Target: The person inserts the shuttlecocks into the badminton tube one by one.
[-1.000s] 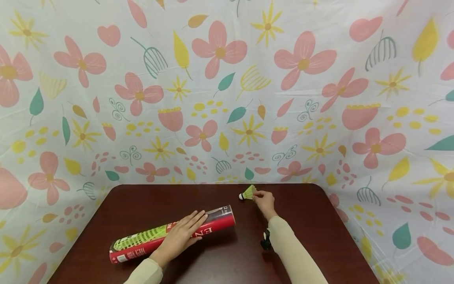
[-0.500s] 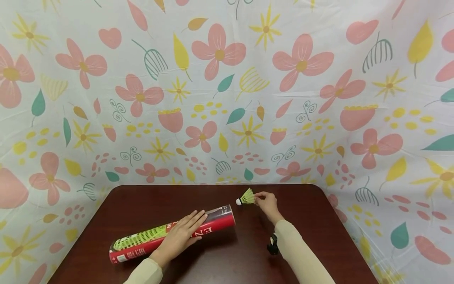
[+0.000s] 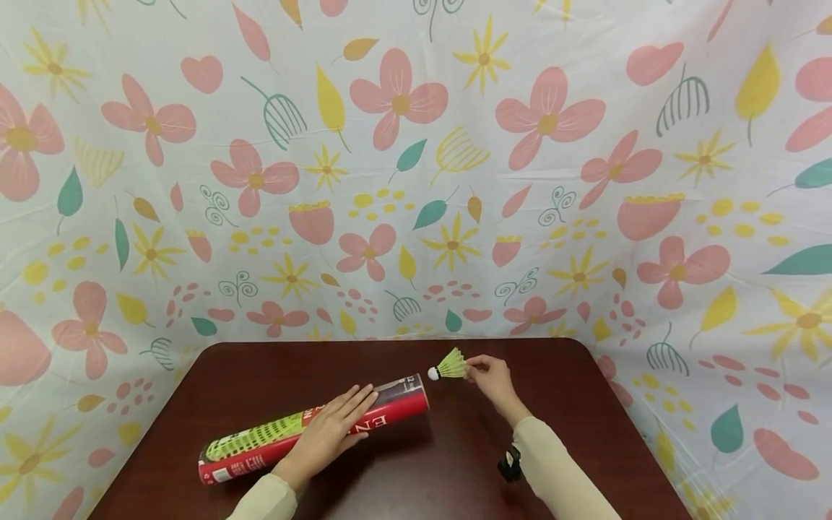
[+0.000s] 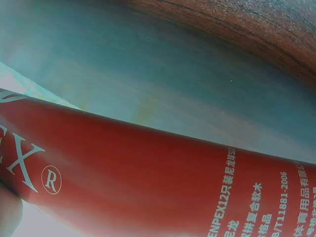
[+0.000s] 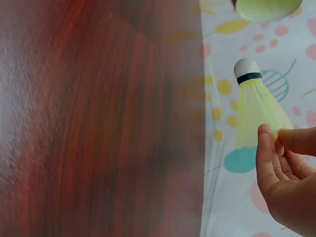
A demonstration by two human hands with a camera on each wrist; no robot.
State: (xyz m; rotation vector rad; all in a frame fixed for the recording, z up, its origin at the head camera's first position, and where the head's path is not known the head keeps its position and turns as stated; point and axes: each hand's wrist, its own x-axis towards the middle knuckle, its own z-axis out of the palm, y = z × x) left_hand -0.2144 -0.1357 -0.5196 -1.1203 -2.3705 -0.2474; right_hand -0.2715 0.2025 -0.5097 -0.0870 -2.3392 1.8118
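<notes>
A red, black and green shuttlecock tube (image 3: pixel 273 435) lies slantwise on the dark table, its end toward the right facing the shuttlecock. My left hand (image 3: pixel 328 432) rests across its top with fingers extended and the thumb on the near side; the tube's red printed side (image 4: pixel 123 173) fills the lower left wrist view. Between thumb and fingertips my right hand (image 3: pixel 492 379) pinches a yellow shuttlecock (image 3: pixel 451 365) by the skirt's rim. The white cork points left, close to the tube's end. In the right wrist view the tube's pale yellow-green end (image 5: pixel 269 9) shows above the shuttlecock (image 5: pixel 254 103).
Behind the table (image 3: pixel 520 462) hangs a white cloth (image 3: pixel 416 303) printed with flowers and leaves, also closing in both sides. A small black device (image 3: pixel 510 464) is worn at my right wrist. The table's far edge runs just beyond the shuttlecock.
My right hand has drawn the shuttlecock a little nearer and to the left, its cork now closer to the tube's end. The left hand and the tube have stayed nearly still.
</notes>
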